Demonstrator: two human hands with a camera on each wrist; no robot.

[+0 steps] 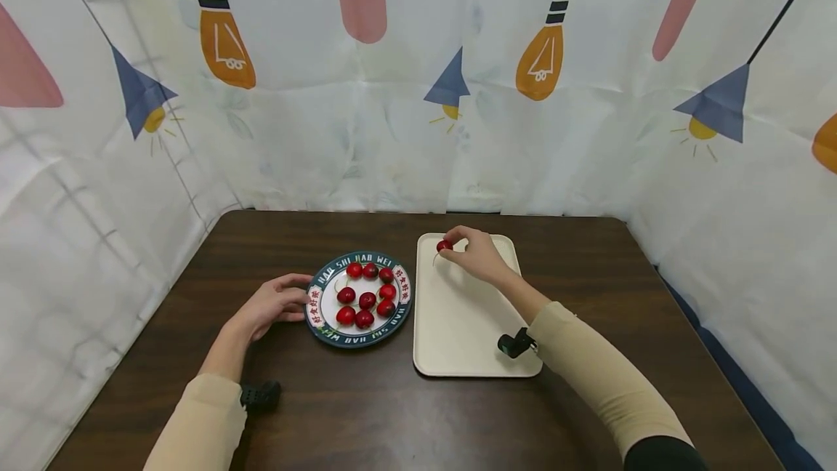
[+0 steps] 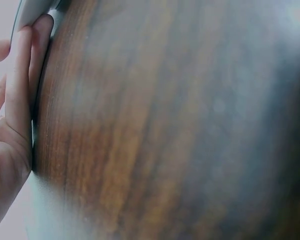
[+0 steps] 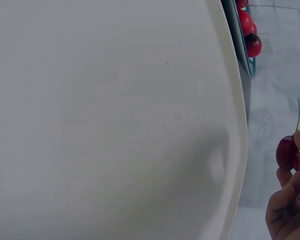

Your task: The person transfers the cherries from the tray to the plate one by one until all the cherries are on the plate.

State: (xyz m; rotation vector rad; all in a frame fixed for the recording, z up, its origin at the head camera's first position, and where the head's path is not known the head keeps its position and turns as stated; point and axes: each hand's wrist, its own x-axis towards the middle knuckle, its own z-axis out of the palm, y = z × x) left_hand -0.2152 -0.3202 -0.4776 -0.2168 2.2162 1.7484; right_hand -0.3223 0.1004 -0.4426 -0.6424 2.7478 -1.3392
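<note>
My right hand (image 1: 480, 256) pinches a dark red cherry (image 1: 444, 246) between thumb and fingertips, over the far left corner of a cream rectangular tray (image 1: 467, 340). A thin green stem on this cherry (image 3: 287, 152) shows in the right wrist view. To the left of the tray lies a round plate (image 1: 349, 341) with a dark blue lettered rim and white middle. Several red cherries (image 1: 368, 301) sit on it. My left hand (image 1: 277, 304) touches the plate's left rim with fairly straight fingers; in the left wrist view the fingers (image 2: 19, 85) reach the plate's edge.
Plate and tray lie side by side on a dark brown wooden table (image 1: 418, 427), a narrow gap between them. A white curtain (image 1: 392, 144) printed with lamps and bulbs hangs behind and beside the table. Each wrist carries a small black camera (image 1: 516, 342).
</note>
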